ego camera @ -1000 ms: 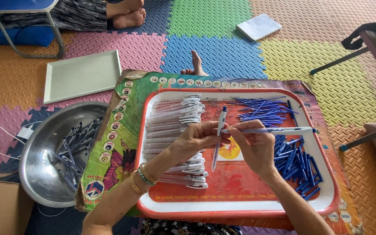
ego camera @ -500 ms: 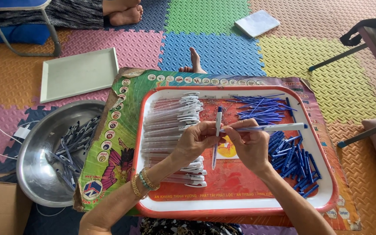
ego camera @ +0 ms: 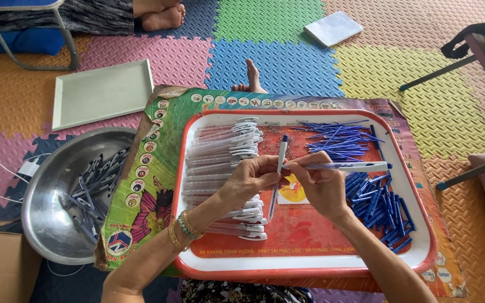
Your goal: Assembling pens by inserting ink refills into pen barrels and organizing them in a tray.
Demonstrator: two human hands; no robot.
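Foam floor mats (ego camera: 287, 62) in many colours carry the red tray (ego camera: 310, 264), the landmark here. Left of the tray sits a steel bowl (ego camera: 46, 224) of finished pens. Over the tray's middle, the left hand (ego camera: 251, 179) pinches an upright pen (ego camera: 279, 168); the right hand (ego camera: 321, 188) grasps a level pen barrel (ego camera: 349, 166). Judging by the crossed pens, a slip could scatter the blue refills (ego camera: 338, 140) lying in the tray's far corner.

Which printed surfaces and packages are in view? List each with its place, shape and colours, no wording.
Printed mat: under the tray, rectangular, green with round badges and red edging.
Red tray: centre, rectangular, white rim, yellow print on its floor.
Cardboard box: bottom left corner, brown, open.
White packet: top, on the foam floor, flat, rectangular.
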